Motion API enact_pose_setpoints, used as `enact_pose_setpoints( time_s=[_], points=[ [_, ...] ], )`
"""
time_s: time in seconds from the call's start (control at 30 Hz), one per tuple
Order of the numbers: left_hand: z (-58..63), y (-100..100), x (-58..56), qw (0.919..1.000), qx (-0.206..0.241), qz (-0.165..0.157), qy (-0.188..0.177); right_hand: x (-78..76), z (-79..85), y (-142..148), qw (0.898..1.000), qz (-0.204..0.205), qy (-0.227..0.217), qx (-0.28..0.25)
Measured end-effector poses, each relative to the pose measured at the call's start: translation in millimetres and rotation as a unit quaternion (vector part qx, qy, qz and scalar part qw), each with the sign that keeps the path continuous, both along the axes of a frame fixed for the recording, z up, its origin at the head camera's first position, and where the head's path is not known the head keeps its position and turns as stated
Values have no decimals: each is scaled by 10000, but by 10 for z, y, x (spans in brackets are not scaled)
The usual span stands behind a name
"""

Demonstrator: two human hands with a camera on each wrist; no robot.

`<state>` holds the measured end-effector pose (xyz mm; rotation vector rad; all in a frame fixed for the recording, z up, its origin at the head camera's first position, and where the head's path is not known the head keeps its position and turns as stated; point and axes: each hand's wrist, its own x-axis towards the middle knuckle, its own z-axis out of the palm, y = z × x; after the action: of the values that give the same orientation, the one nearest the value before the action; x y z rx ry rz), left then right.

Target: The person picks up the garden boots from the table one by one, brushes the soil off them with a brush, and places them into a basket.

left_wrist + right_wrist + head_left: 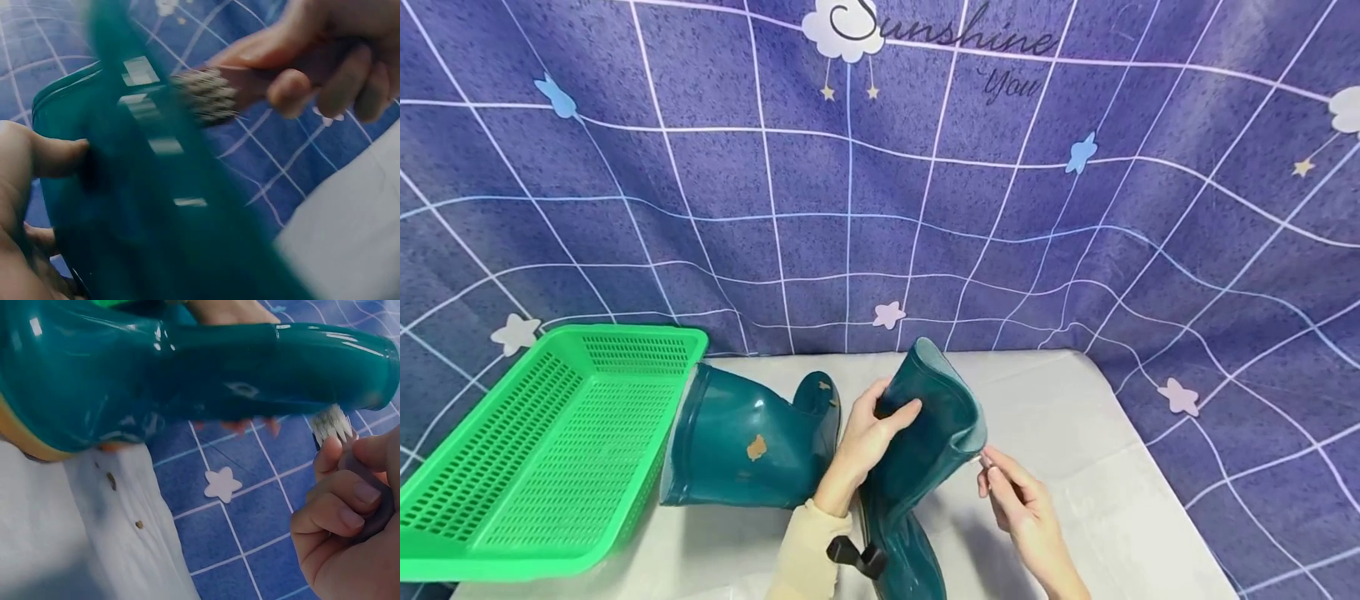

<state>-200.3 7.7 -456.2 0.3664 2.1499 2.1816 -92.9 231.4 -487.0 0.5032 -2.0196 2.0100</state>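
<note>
My left hand (867,433) grips the shaft of a teal rubber boot (925,425), thumb on the outside near the top. The boot stands tilted, its opening up and to the right, its toe toward me. In my right hand (1022,504) is a brush (209,95) with pale bristles and a dark handle. Its bristles are right at the boot's shaft near the top rim, as both wrist views show. A second teal boot (733,454) lies on its side to the left, with tan patches like dried mud on shaft and sole.
A green plastic basket (617,332) stands at the left, beside the lying boot. The table has a white cover (1037,392), with small brown bits (111,481) on it. Behind hangs a blue curtain (820,183) with a grid and stars. A black device (857,557) shows at my left wrist.
</note>
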Motion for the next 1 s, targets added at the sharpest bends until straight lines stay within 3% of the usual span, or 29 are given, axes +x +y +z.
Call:
enact_pose_setpoints(
  time_s=[0.2, 0.43, 0.7, 0.87, 1.0],
  points=[
    [139, -45, 102, 9945, -197, 942, 423, -12, 55, 78, 9967, -582, -80, -560],
    [220, -16, 275, 9834, 191, 1681, 650, -18, 67, 164, 9899, -852, -169, -1117],
    [114, 171, 461, 9663, 603, 2399, 717, -33, 31, 181, 9790, -1388, -513, -1401],
    [23, 300, 578, 9590, 859, 2612, 690, -40, 0, 173, 9761, -1589, -735, -1288],
    [2, 285, 645, 9655, 938, 2315, 733, -45, -17, 151, 9755, -1627, -889, -1182]
  ],
)
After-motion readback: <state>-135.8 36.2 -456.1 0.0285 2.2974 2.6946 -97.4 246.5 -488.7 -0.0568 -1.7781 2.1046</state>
